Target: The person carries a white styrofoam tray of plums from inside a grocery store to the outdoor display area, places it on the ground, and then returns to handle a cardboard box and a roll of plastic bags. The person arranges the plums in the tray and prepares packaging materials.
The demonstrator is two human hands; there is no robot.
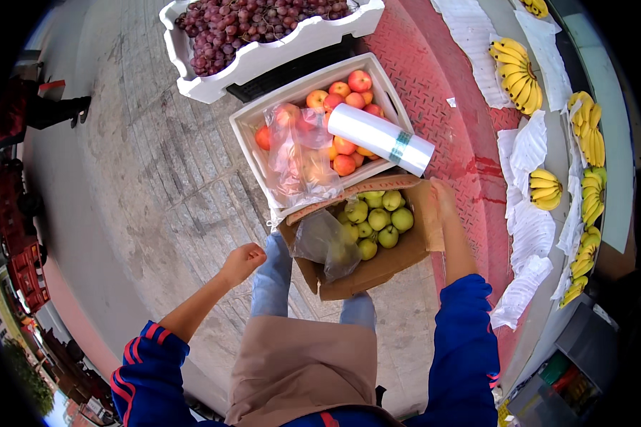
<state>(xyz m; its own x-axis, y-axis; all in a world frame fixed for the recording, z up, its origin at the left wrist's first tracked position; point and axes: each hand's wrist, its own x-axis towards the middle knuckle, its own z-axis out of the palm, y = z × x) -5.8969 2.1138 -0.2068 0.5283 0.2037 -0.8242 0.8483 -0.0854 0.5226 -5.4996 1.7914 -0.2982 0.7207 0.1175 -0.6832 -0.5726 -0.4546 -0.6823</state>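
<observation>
An open cardboard box (388,274) of green apples (377,219) is in front of my legs, its far side against a white crate. A clear plastic bag (326,245) lies over the apples on its left side. My right hand (440,201) grips the box at its far right corner; its fingertips are partly hidden. Left of the box, over the pavement, my left hand (242,263) is curled closed with nothing visible in it. The white crate (253,160) holds red-yellow apples (345,146), another clear bag (292,153) and a roll of plastic bags (379,136).
A white foam box (278,53) of red grapes (246,28) stands beyond the crate. To the right, a red textured metal ramp (441,78) runs alongside bananas (520,78) on white padding (530,220). A person (39,107) and a red vehicle (21,242) are at far left.
</observation>
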